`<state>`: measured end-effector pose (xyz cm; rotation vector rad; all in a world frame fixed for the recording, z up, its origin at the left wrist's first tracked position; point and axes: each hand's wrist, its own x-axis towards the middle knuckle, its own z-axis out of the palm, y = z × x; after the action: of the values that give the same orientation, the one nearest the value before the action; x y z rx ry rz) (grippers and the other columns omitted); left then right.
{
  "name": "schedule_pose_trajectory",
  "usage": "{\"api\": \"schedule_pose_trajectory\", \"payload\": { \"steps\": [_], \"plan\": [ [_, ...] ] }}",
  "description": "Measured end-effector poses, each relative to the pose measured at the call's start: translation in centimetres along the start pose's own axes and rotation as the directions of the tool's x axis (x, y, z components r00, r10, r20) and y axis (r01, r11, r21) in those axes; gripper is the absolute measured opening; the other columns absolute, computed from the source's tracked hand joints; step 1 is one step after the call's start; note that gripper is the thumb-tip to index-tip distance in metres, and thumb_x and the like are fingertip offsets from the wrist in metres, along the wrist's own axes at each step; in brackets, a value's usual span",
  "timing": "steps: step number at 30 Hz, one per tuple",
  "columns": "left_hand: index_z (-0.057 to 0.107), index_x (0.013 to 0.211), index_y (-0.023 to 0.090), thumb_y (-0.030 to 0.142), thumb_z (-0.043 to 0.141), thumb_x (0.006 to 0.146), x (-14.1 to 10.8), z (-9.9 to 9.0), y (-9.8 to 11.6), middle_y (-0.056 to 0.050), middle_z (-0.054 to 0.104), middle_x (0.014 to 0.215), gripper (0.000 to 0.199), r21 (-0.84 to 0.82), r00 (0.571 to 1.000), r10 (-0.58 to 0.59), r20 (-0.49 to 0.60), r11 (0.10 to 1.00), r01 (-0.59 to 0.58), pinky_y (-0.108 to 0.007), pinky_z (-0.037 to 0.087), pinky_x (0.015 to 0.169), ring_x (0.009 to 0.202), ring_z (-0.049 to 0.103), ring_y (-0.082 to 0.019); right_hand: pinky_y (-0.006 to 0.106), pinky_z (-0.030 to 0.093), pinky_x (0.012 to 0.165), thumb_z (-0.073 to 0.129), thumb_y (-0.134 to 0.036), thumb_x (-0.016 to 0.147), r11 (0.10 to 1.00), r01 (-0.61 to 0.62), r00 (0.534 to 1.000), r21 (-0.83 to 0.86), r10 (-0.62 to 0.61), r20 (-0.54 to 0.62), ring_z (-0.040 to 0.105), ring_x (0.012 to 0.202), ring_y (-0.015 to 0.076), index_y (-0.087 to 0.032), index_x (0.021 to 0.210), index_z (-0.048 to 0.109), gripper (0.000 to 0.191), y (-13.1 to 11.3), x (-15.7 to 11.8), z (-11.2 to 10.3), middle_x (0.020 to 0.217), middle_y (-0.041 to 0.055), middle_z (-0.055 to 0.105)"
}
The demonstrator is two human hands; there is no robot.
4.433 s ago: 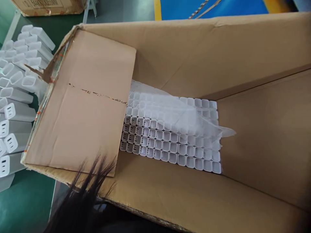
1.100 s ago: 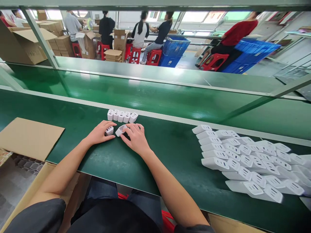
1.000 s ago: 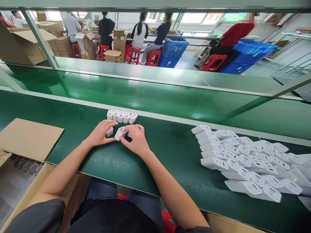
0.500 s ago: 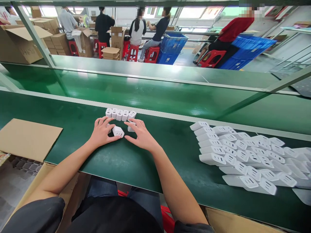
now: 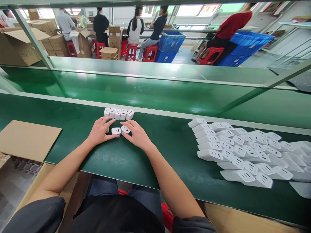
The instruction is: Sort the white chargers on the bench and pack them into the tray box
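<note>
The left hand [image 5: 102,131], thumb and fingers spread, partly hides a block and has its thumb beside a white, rounded plastic block with slots [image 5: 116,131]. The right hand [image 5: 136,133] curves around a similar white slotted block [image 5: 125,129]; whether it grips cannot be told. Behind, five white plastic blocks [image 5: 118,114] line the dark green worktop [image 5: 102,165].

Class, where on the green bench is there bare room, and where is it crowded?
Bare: between right hand and large casing group; between cardboard sheet and left hand. Crowded: that group, the casing row, and casings between the hands.
</note>
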<state>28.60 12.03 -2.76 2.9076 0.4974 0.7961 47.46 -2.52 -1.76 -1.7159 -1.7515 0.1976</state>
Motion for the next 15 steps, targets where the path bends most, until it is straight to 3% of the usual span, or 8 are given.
{"api": "schedule_pose_trajectory", "payload": {
  "steps": [3,7,12,15],
  "plan": [
    [0.059,0.13,0.022,0.054,0.067,0.087,0.0,0.2,-0.5,-0.012,0.063,0.126,0.055,-0.01,0.999,-0.041,-0.008,0.999,0.041,-0.043,0.049,0.1,0.115,0.058,-0.029,0.041,0.056,0.088,0.06,-0.034,0.091,0.998,-0.068,0.997,0.016,0.068,-0.024,0.061,0.099,0.0226,-0.027,0.133,0.056,0.043,0.0,0.1,1.0,0.126,0.0102,0.055],
    [0.062,0.12,0.022,0.046,0.061,0.093,0.1,0.6,-0.7,-0.009,0.065,0.118,0.036,0.03,0.978,-0.204,-0.035,0.978,0.205,-0.033,0.053,0.083,0.107,0.06,-0.025,0.039,0.057,0.087,0.065,-0.039,0.088,0.992,-0.084,0.996,0.094,0.085,-0.002,0.062,0.097,0.0204,-0.026,0.136,0.054,0.05,-0.2,0.1,1.9,0.13,0.0098,0.051],
    [0.062,0.11,0.02,0.047,0.058,0.093,0.8,0.8,-0.6,-0.01,0.065,0.11,0.033,0.076,0.944,-0.317,-0.089,0.943,0.324,-0.031,0.05,0.066,0.103,0.06,-0.026,0.033,0.057,0.083,0.065,-0.029,0.087,0.981,-0.078,0.996,0.175,0.07,0.052,0.06,0.073,0.0109,-0.022,0.133,0.054,0.048,-0.2,0.5,2.6,0.126,0.0084,0.053],
    [0.061,0.103,0.02,0.055,0.056,0.091,0.6,0.4,-0.6,-0.011,0.065,0.109,0.037,0.076,0.944,-0.323,-0.063,0.942,0.327,-0.031,0.051,0.065,0.105,0.059,-0.027,0.035,0.056,0.086,0.065,-0.029,0.089,0.973,-0.173,0.984,0.155,0.178,-0.023,0.063,0.083,0.015,-0.018,0.134,0.052,0.048,-0.6,1.5,3.4,0.124,0.0107,0.054]
  ]
}}
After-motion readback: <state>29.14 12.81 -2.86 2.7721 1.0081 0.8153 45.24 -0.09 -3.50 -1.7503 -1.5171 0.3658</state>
